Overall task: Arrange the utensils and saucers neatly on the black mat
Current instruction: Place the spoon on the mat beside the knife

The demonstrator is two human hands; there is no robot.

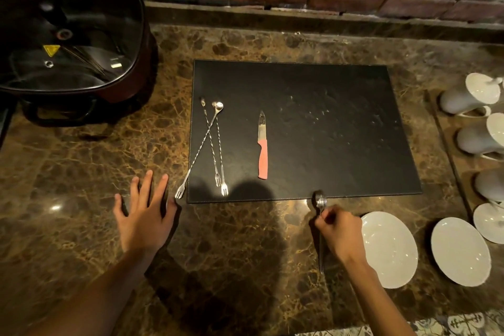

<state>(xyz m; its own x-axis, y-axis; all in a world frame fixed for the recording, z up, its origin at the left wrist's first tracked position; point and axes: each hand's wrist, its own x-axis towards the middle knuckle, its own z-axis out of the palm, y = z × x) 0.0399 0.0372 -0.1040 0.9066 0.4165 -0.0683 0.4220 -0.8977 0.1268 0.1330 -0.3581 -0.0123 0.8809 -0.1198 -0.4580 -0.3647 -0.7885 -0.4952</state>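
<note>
A black mat lies on the marble counter. On its left part lie three long twisted bar spoons with fork ends, crossed over each other; one fork end sticks out past the mat's left front corner. To their right lies a knife with a pink handle, blade pointing away. My right hand is closed on a metal spoon just in front of the mat's front edge. My left hand rests flat with fingers spread on the counter, left of the mat. Two white saucers lie at the front right.
A large electric pot with a glass lid stands at the back left. White cups lie on a tray along the right edge, with another saucer beside them. A brick wall runs behind the counter.
</note>
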